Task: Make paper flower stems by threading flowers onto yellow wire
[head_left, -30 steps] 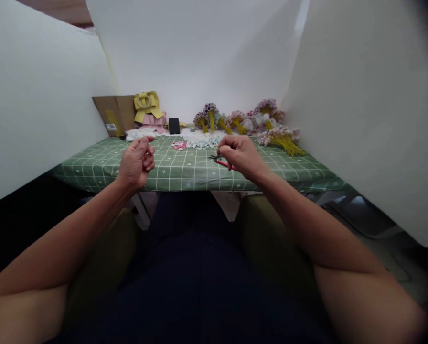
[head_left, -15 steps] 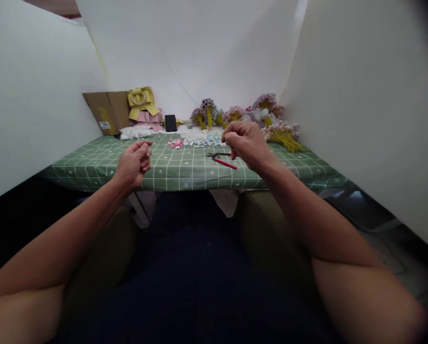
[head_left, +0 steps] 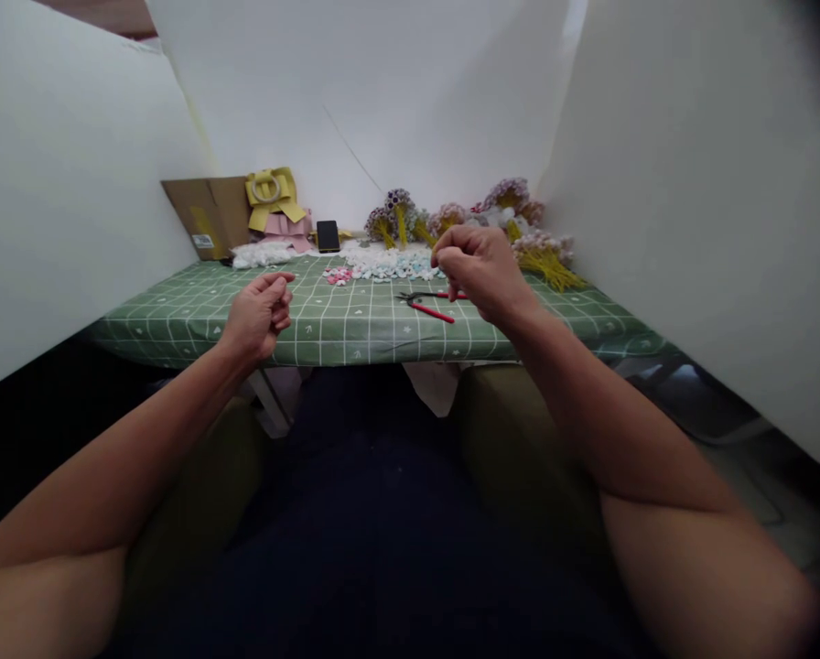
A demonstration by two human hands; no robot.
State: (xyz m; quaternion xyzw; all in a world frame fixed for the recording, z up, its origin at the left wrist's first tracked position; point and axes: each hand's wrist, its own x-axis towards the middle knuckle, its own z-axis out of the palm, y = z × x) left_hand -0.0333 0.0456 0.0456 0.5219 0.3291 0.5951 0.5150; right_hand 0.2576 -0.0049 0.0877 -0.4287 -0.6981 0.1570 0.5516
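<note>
Two bare hands hover over the green checked table (head_left: 355,320) — left hand (head_left: 255,316) curled, right hand (head_left: 482,270) pinched; contents too small to tell. Red-handled pliers (head_left: 427,304) lie at 7 o'clock of it — a thin piece could slip unseen.

Curled left hand (head_left: 257,314), fingertips tucked into the palm, so anything pinched there hidden. Right hand (head_left: 482,270) closed the same way, contents too small to tell (perhaps nothing at all visible between the fingers). Far ends of the red-handled pliers (head_left: 425,304) partly covered by that hand. Small white, pink and blue pieces in a heap (head_left: 383,265) too tiny and blurred to make out singly. Bundles of yellow-stemmed artificial flowers (head_left: 540,256) partly behind the right hand. Label on the brown cardboard box (head_left: 204,215) unreadable. Near edge of the green checked tablecloth (head_left: 355,334) hiding the table legs; both elbows cut off by the bottom edge.
</note>
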